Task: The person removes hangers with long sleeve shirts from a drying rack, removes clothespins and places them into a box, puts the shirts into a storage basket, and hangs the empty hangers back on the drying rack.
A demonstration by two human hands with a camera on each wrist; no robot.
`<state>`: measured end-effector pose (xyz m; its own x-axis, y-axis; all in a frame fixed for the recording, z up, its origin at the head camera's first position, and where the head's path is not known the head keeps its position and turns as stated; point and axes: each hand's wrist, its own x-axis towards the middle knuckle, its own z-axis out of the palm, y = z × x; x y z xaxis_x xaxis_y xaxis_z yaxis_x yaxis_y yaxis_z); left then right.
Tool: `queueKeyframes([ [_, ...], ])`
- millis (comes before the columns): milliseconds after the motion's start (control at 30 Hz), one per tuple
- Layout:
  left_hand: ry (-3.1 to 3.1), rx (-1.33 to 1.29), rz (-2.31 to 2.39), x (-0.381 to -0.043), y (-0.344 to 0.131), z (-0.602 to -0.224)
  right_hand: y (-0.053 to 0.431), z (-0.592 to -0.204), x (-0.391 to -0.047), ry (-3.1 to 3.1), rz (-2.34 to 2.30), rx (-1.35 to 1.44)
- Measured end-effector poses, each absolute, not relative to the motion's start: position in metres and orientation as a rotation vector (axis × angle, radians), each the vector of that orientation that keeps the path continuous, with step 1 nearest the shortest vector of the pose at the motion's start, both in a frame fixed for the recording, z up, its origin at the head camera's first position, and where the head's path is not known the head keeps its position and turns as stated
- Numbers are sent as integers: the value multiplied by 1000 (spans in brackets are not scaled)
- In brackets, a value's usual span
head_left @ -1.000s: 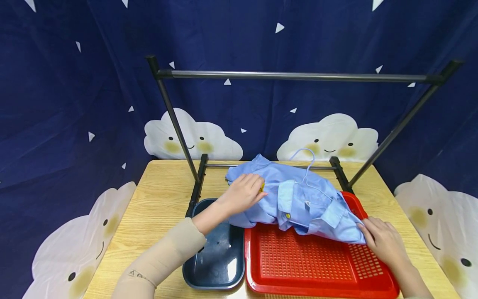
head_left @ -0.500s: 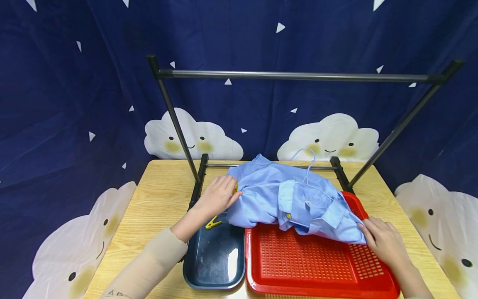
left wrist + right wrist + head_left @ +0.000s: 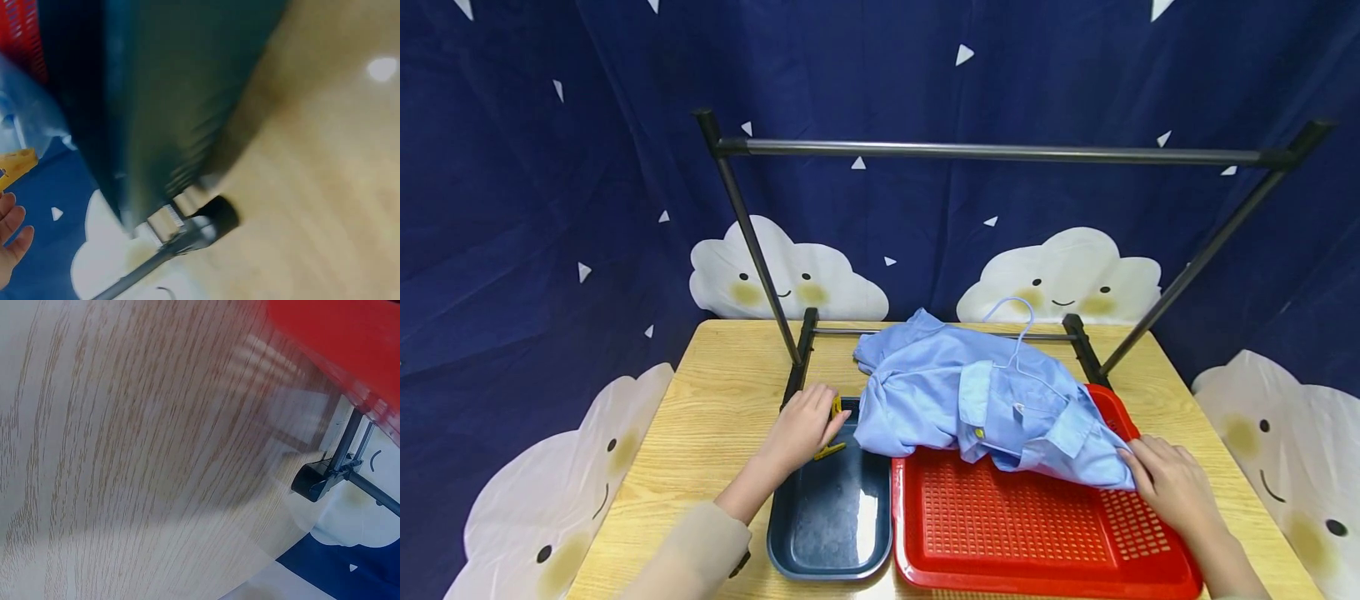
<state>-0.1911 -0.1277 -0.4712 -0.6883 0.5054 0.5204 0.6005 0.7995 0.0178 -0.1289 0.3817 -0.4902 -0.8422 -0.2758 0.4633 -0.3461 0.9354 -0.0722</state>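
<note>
In the head view a light blue shirt (image 3: pixel 925 392) lies bunched over the red basket, with a thin blue hanger (image 3: pixel 1019 350) among its folds. Above the dark tray my left hand (image 3: pixel 801 427) grips a yellow clothes peg (image 3: pixel 836 406), partly hidden by the fingers. The left wrist view catches that peg (image 3: pixel 19 167) just past the fingertips. Another yellow clothes peg (image 3: pixel 830 452) lies in the tray, close below this hand. At the shirt's right corner my right hand (image 3: pixel 1168 482) pinches the cloth between thumb and fingers. A small yellow spot (image 3: pixel 979 433) shows on the shirt.
A dark blue tray (image 3: pixel 831 573) stands left of the red basket (image 3: pixel 1045 583) on the wooden table (image 3: pixel 730 375). Behind them rises a rack with black posts and a metal bar (image 3: pixel 1000 152). A dark blue curtain (image 3: pixel 880 75) with clouds hangs at the back.
My left hand has moved left and toward me, off the shirt to above the dark tray, carrying the yellow clothes peg. The right hand stays at the shirt's corner.
</note>
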Motion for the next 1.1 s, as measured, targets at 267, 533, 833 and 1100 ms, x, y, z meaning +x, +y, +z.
queueKeyframes([
  [267,-2573,-799,-281,-173,-135,-500,383,-489,-129,-2638,212,439],
  [533,-2607,-837,-271,-161,-134,-521,383,-491,-129,-2638,211,445],
  [833,-2695,-844,-204,-154,-133,-538,382,-490,-128,-2646,218,440],
  [1100,-2793,-798,-175,-152,-129,-544,382,-490,-128,-2635,220,448],
])
